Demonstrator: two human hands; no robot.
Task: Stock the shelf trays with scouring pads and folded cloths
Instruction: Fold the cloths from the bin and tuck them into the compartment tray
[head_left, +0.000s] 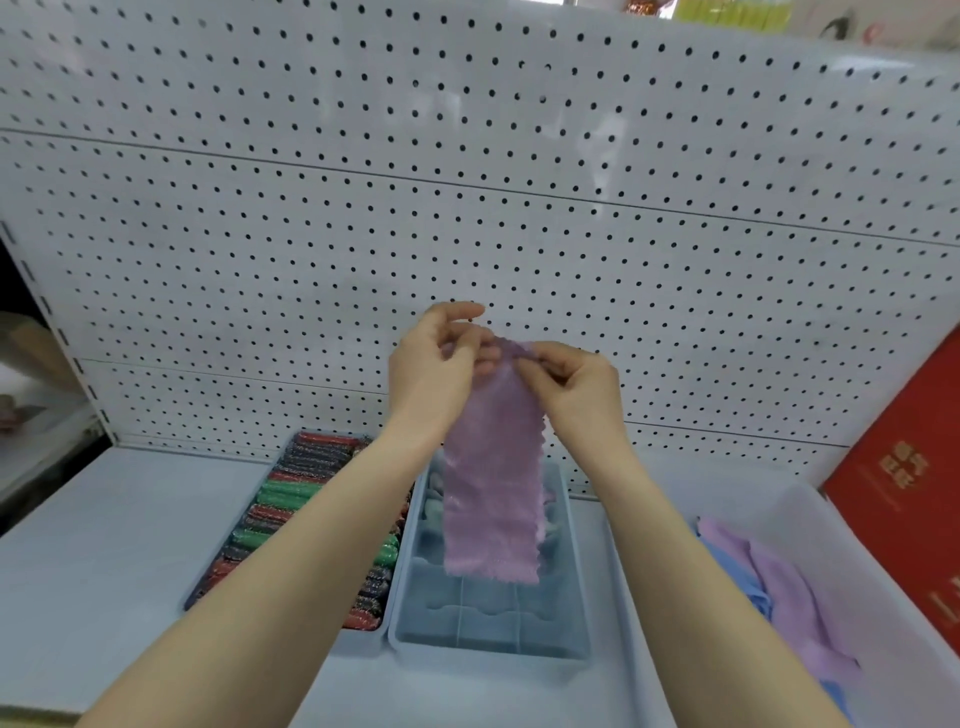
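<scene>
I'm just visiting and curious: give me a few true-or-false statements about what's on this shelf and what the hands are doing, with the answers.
1. Both hands hold a purple cloth by its top edge. True: the left hand and the right hand pinch it there.
2. The cloth is green. False: it is purple.
3. The left tray is packed with red and green scouring pads. True.
4. The middle tray is full to its front edge. False: its front part is bare.
5. Loose purple and blue cloths lie in the bin on the right. True.
</scene>
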